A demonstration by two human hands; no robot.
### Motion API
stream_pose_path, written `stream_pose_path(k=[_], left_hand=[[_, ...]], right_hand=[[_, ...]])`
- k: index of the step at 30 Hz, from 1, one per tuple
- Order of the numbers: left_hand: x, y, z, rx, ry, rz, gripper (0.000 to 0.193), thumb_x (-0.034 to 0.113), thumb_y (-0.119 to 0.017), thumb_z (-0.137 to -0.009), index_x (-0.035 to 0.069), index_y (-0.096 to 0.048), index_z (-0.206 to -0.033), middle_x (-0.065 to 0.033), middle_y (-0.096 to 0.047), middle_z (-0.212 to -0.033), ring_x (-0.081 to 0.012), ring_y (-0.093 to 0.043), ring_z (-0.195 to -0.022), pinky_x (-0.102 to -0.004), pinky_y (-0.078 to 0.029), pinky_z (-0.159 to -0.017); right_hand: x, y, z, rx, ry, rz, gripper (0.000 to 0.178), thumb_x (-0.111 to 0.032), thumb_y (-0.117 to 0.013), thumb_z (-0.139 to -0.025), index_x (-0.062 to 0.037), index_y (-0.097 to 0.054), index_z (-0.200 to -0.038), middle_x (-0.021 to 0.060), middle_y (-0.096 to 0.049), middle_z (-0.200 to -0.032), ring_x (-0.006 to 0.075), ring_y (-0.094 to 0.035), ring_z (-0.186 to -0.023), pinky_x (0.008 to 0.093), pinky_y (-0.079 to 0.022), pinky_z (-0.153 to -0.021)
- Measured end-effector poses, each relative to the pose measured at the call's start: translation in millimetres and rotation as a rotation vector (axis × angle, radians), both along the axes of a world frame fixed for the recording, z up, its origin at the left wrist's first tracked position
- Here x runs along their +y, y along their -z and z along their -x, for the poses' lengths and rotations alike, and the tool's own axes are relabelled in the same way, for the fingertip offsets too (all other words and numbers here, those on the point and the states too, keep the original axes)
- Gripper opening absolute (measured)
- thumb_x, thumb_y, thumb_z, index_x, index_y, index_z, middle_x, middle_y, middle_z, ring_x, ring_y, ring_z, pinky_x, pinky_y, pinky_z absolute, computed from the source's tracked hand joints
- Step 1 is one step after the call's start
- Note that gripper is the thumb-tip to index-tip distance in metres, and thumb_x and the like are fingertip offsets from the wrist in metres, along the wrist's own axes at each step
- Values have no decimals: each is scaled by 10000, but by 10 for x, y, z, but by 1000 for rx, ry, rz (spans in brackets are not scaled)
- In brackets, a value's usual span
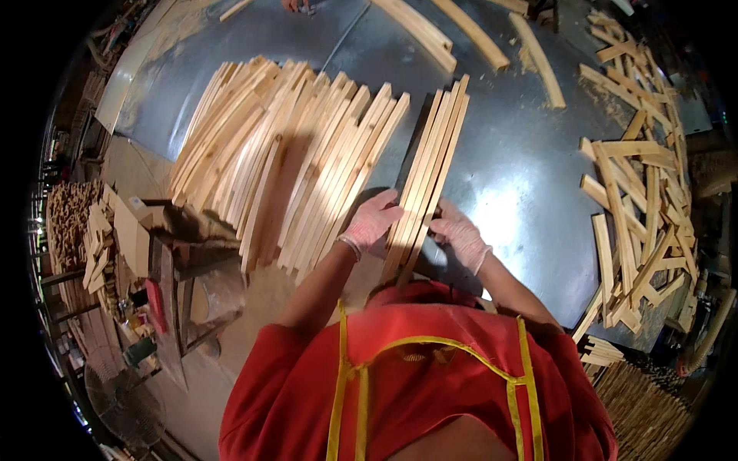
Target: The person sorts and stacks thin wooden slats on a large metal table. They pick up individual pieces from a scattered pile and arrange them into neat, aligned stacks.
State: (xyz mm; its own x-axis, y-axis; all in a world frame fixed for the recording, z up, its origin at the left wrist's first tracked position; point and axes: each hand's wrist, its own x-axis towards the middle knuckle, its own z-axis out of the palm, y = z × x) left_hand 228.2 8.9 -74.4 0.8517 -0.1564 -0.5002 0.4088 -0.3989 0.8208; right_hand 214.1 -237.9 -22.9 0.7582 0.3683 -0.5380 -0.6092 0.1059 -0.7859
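Note:
A narrow bundle of pale wooden strips (433,157) stretches away from my body across the dark table (507,154). My left hand (373,218), in a thin whitish glove, presses on the bundle's left side near its close end. On the opposite side my right hand (460,233), gloved too, grips the strips, its fingertips partly hidden by the wood. One strip sticks out farther than the others at the far end. To the left of the bundle, a wide row of similar wooden strips (338,173) lies side by side, with some strips on top.
Longer wooden boards (538,61) lie at the far side. A jumbled heap of short wood pieces (642,192) covers the right edge. At the lower left stand a wooden frame (167,307), stacked wood (73,223) and a fan (123,403). Another person's hand (296,4) shows at the top.

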Motion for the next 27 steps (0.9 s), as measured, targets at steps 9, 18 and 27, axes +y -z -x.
stream_pose_path(k=[9, 18, 27], left_hand=[[36, -154, 15, 172, -132, 288, 486, 106, -677, -964, -15, -622, -1432, -73, -728, -1275, -169, -654, -1160, -296, -509, -1026], [-26, -513, 131, -380, -140, -247, 166, 173, -628, -901, 31, -607, -983, -233, -614, -857, -385, -586, -717, -430, -502, -688], [-385, -620, 693, -514, 121, -272, 767, 527, -669, -930, 13, -519, -1479, -279, -645, -1323, -454, -615, -1247, -504, -519, -1020]], right_hand=[[-154, 301, -148, 68, -118, 212, 669, -100, -649, -927, 7, -468, -1562, 47, -661, -1037, 141, -560, -782, 286, -501, -693], [-166, 602, 101, -215, 258, 359, 696, -190, -684, -992, 34, -413, -1592, 136, -644, -1334, 185, -616, -1135, 283, -501, -987], [19, -302, 229, -69, 563, -160, 620, -168, -743, -936, -91, -454, -1479, 117, -663, -1139, 237, -664, -904, 393, -574, -802]])
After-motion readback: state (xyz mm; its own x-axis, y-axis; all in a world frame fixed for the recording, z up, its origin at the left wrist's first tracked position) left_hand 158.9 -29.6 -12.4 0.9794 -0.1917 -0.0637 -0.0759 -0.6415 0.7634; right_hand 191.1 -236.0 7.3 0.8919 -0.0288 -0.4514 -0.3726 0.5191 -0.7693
